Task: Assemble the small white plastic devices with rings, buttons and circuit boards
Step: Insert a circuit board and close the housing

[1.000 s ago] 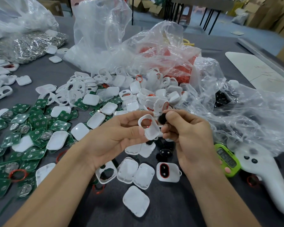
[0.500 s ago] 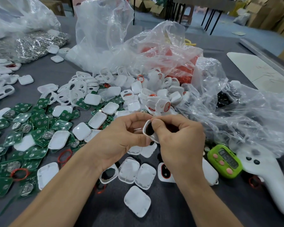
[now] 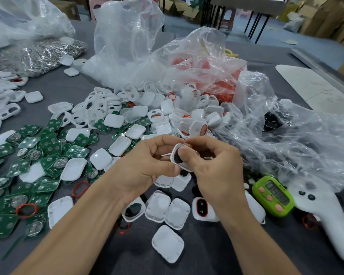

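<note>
Above the grey bench (image 3: 207, 255), a small white plastic shell (image 3: 185, 167) is being gripped by the left hand (image 3: 145, 165) and pinched by the right hand (image 3: 218, 171), a black button (image 3: 176, 158) being thumbed in (green circuit boards (image 3: 48, 149) are lying unfitted, so much is judged left).

Both bare forearms angle up from the bottom edge and the hands meet mid-frame, knuckles almost touching. Left hand (image 3: 147, 165): wrist straight, fingers curled over the top, thumb along the underside, pinching a shell (image 3: 187, 168) by its left end. Right hand (image 3: 216, 171): back to the camera, wrist bent slightly inward, thumb tip (image 3: 187, 155) pressed flat on the shell's face. Its other fingers curl round the far side, probably backing the shell, though the tips are hidden. Both hands are raised, elbows out of view.
</note>
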Motion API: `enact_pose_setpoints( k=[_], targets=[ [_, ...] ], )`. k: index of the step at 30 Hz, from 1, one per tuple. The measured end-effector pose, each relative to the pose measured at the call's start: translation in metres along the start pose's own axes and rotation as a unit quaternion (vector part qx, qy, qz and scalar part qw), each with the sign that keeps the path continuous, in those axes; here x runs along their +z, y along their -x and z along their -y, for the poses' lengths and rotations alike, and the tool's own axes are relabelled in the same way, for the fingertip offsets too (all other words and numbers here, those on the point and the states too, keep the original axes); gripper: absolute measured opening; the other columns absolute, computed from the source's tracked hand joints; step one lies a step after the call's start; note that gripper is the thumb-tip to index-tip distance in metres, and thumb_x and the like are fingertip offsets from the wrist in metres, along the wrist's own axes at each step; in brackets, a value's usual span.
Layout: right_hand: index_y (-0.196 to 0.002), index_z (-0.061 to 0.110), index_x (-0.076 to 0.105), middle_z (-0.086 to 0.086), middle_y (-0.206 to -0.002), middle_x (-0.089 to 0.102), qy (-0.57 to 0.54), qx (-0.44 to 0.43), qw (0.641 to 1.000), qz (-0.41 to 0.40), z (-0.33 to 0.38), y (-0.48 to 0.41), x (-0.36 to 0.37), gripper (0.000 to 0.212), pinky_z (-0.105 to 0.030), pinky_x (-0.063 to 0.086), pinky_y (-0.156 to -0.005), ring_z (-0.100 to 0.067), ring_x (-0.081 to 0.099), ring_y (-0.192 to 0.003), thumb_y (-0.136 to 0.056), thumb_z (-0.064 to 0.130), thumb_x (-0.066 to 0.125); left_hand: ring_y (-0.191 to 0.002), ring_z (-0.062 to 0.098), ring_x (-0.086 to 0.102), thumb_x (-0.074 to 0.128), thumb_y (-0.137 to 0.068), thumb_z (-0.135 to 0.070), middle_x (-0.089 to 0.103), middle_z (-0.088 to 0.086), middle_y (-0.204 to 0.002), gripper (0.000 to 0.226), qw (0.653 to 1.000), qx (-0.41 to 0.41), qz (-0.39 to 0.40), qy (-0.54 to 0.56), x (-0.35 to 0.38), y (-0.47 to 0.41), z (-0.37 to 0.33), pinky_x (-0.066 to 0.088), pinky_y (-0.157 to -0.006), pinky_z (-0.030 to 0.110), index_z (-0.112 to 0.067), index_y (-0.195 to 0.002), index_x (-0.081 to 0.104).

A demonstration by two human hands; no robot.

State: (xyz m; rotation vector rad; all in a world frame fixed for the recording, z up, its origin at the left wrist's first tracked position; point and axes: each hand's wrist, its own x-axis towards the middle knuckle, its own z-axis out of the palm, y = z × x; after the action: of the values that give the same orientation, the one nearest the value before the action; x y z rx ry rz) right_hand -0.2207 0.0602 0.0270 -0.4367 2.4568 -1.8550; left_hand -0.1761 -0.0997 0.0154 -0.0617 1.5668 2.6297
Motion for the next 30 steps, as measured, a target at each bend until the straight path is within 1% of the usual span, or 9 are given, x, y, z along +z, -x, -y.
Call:
enact_pose_setpoints(
  k=[7, 9, 11, 13, 16, 19, 23, 27, 30],
  targets=[
    [-0.083, 0.026, 0.076, 0.003, -0.077, 0.076, -0.027, 0.012, 0.998, 0.059, -0.001, -0.005, -0.005, 0.008, -0.026, 0.058, -0.066, -0.016, 0.072, -0.072, -0.084, 0.025, 0.084, -0.092, 0.027, 0.074, 0.069, -0.065, 0.018, 0.075, 0.016, -0.105, 0.049, 1.000, -0.023, 0.014, 0.004, -0.004, 0.001, 0.001, 0.058, -0.092, 0.034, -0.016, -0.099, 0.080],
    [-0.084, 0.025, 0.075, 0.001, -0.078, 0.076, -0.026, 0.000, 0.997, 0.068, -0.001, -0.006, -0.005, 0.009, -0.030, 0.060, -0.067, -0.019, 0.072, -0.073, -0.085, 0.026, 0.084, -0.093, 0.026, 0.074, 0.080, -0.060, 0.014, 0.075, 0.015, -0.105, 0.051, 0.999, -0.026, 0.027, 0.003, -0.005, 0.001, -0.001, 0.058, -0.092, 0.034, -0.016, -0.101, 0.079],
    [-0.083, 0.025, 0.074, -0.001, -0.077, 0.075, -0.045, -0.022, 0.996, 0.071, -0.001, -0.005, -0.006, 0.011, -0.029, 0.059, -0.066, -0.020, 0.072, -0.072, -0.083, 0.029, 0.084, -0.093, 0.026, 0.073, 0.098, -0.049, 0.000, 0.075, 0.015, -0.104, 0.060, 0.998, -0.029, 0.048, 0.019, -0.005, 0.001, -0.002, 0.058, -0.092, 0.034, -0.014, -0.104, 0.078],
    [-0.083, 0.025, 0.074, -0.003, -0.075, 0.074, -0.078, -0.025, 0.993, 0.079, 0.000, -0.006, -0.008, 0.014, -0.027, 0.056, -0.061, -0.018, 0.068, -0.067, -0.080, 0.034, 0.085, -0.090, 0.023, 0.074, 0.102, -0.048, -0.011, 0.075, 0.012, -0.099, 0.062, 0.996, -0.029, 0.070, 0.041, -0.004, 0.002, -0.004, 0.061, -0.087, 0.031, -0.013, -0.106, 0.078],
    [-0.083, 0.025, 0.072, -0.002, -0.069, 0.068, -0.122, 0.042, 0.984, 0.124, 0.000, -0.007, -0.011, 0.019, -0.025, 0.049, -0.053, -0.013, 0.059, -0.061, -0.077, 0.038, 0.085, -0.085, 0.022, 0.074, 0.101, -0.052, -0.011, 0.075, 0.012, -0.094, 0.063, 0.995, -0.032, 0.081, 0.051, -0.002, 0.003, -0.005, 0.060, -0.080, 0.028, -0.010, -0.109, 0.076],
    [-0.090, 0.023, 0.073, -0.004, -0.072, 0.071, -0.153, 0.095, 0.968, 0.176, -0.001, -0.007, -0.011, 0.017, -0.026, 0.049, -0.050, -0.018, 0.063, -0.056, -0.085, 0.038, 0.079, -0.092, 0.032, 0.074, 0.094, -0.060, -0.002, 0.075, 0.022, -0.103, 0.059, 0.998, -0.023, 0.060, 0.028, -0.003, 0.003, -0.004, 0.060, -0.083, 0.035, -0.005, -0.115, 0.073],
    [-0.095, 0.026, 0.078, -0.008, -0.071, 0.075, -0.105, 0.072, 0.983, 0.129, -0.003, -0.007, -0.011, 0.008, -0.027, 0.053, -0.050, -0.026, 0.071, -0.056, -0.096, 0.030, 0.071, -0.095, 0.038, 0.068, 0.073, -0.075, 0.010, 0.074, 0.029, -0.109, 0.049, 0.996, 0.033, 0.007, -0.084, 0.002, 0.005, -0.003, 0.058, -0.085, 0.032, -0.006, -0.122, 0.074],
    [-0.089, 0.026, 0.080, -0.004, -0.064, 0.074, -0.071, 0.055, 0.993, 0.079, -0.008, -0.007, -0.005, 0.007, -0.023, 0.047, -0.045, -0.019, 0.066, -0.046, -0.094, 0.025, 0.074, -0.101, 0.029, 0.076, 0.073, -0.077, 0.008, 0.079, 0.013, -0.103, 0.045, 0.979, 0.071, -0.081, -0.172, 0.011, 0.005, 0.000, 0.059, -0.087, 0.029, -0.016, -0.115, 0.079],
    [-0.085, 0.030, 0.081, 0.001, -0.058, 0.072, -0.060, 0.046, 0.997, 0.032, -0.012, -0.006, 0.000, 0.009, -0.020, 0.043, -0.041, -0.013, 0.059, -0.038, -0.090, 0.022, 0.078, -0.093, 0.023, 0.077, 0.072, -0.084, 0.012, 0.081, 0.008, -0.097, 0.039, 0.967, 0.072, -0.122, -0.214, 0.015, 0.004, 0.003, 0.062, -0.083, 0.032, -0.017, -0.109, 0.081]
  ],
)
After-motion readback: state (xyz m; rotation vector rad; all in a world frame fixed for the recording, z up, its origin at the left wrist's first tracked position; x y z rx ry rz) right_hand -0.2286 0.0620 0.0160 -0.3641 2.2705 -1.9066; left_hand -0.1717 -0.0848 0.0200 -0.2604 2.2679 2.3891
